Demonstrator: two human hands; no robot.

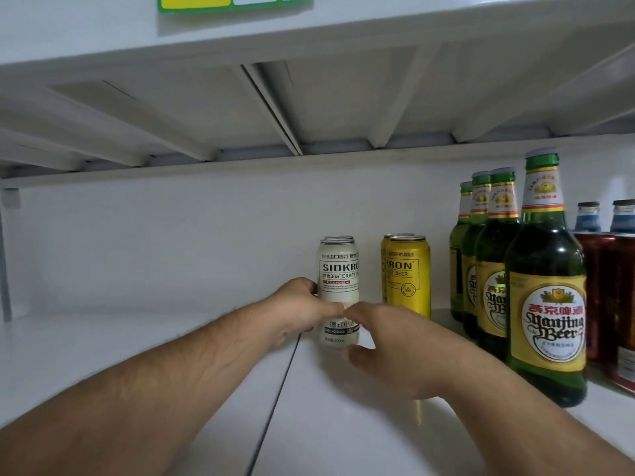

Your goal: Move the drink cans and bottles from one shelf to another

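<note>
Both hands, left (302, 309) and right (388, 345), curl fingers round 1 white can (338, 280); yellow cans (407, 273) and bottles (546, 297) await, so much seems left.

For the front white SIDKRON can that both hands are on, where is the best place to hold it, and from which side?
Grip the white can round its straight middle wall, coming from the open front. It stands upright, more white cans stand right behind it, and the yellow cans close off its right. The left hand already wraps its left side and the right hand meets it low at the front, so one hand from the clear left would probably do.
</note>
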